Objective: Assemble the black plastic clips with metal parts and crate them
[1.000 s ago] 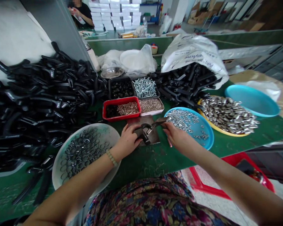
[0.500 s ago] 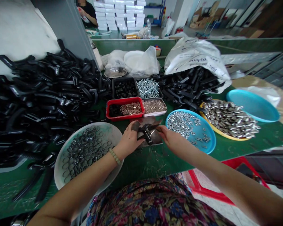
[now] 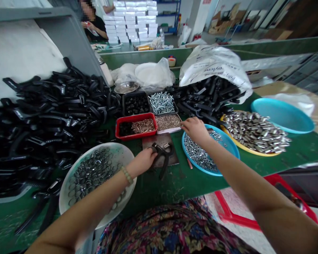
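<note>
My left hand is closed on a black two-handled hand grip, which it holds against a flat metal plate. The hand grip's two dark legs point toward me. Reaching forward, my right hand has its fingertips pinched at the right edge of a white tray of small copper-coloured parts. What those fingertips hold, if anything, is too small to make out. Below that wrist is a blue bowl of small silver nuts. A white bowl of metal rings lies under my left forearm.
A red tray holds copper-coloured rivets and black pieces. Behind are silver screws and a black tray. Black handles pile up at left. Metal sleeves fill a yellow bowl. A person sits beyond.
My right hand has left the hand grip and moved forward to the white tray's edge. The hand grip has turned, its legs now toward me, with my left hand alone on it.
</note>
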The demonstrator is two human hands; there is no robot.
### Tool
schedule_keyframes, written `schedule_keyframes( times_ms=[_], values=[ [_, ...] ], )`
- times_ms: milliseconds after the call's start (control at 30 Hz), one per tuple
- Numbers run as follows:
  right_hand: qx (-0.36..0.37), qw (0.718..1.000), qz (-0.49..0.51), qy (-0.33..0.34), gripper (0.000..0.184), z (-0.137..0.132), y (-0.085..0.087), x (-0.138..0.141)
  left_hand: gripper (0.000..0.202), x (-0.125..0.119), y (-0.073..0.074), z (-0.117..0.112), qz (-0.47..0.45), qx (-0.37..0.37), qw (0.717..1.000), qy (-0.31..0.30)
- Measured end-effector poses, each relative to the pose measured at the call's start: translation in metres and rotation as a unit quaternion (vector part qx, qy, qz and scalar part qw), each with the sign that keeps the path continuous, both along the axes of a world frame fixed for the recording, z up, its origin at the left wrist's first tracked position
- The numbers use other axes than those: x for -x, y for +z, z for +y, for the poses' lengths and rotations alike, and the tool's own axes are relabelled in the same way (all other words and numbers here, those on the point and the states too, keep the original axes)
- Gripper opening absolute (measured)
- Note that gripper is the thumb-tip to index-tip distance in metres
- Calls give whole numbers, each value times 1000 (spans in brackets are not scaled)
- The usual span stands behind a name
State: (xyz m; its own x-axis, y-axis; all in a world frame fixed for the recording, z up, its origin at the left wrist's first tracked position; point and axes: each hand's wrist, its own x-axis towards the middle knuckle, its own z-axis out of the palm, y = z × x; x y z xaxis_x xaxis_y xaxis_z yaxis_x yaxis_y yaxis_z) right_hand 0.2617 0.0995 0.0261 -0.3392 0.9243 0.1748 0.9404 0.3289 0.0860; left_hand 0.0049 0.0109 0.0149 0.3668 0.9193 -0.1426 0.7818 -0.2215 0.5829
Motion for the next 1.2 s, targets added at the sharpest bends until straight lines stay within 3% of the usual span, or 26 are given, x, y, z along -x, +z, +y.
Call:
schedule_keyframes(
  times_ms=[133,233,367,500,633,733,800,900,1000,1100,1200],
  values=[
    [50,998,-21,43,23,47,1,43,22,0,8,19,129,-135,981,-48],
    [54,997,-16,51,23,59,-3,54,26,-20,22,67,131,-206,970,-22],
    [53,997,-5,53,26,58,-6,53,22,-54,23,137,160,-210,964,-10],
    [54,997,30,36,26,63,-5,49,23,-72,11,161,173,-197,965,-17],
    [62,995,78,29,24,60,0,45,25,-71,7,162,140,-204,969,1],
    [88,981,166,47,24,33,6,41,26,-65,14,161,92,-184,978,22],
    [135,953,264,67,20,6,6,38,24,-57,19,154,20,-172,985,24],
    [192,917,336,91,13,-28,-2,36,16,-38,21,124,-133,-121,983,17],
    [179,925,319,107,13,-40,-15,40,17,-17,11,79,-231,-38,972,29],
    [147,942,278,115,15,-39,-26,44,14,-4,-5,42,-210,-25,977,35],
    [133,952,245,127,18,-38,-31,46,17,-5,-17,24,-168,-74,983,20]
  ],
)
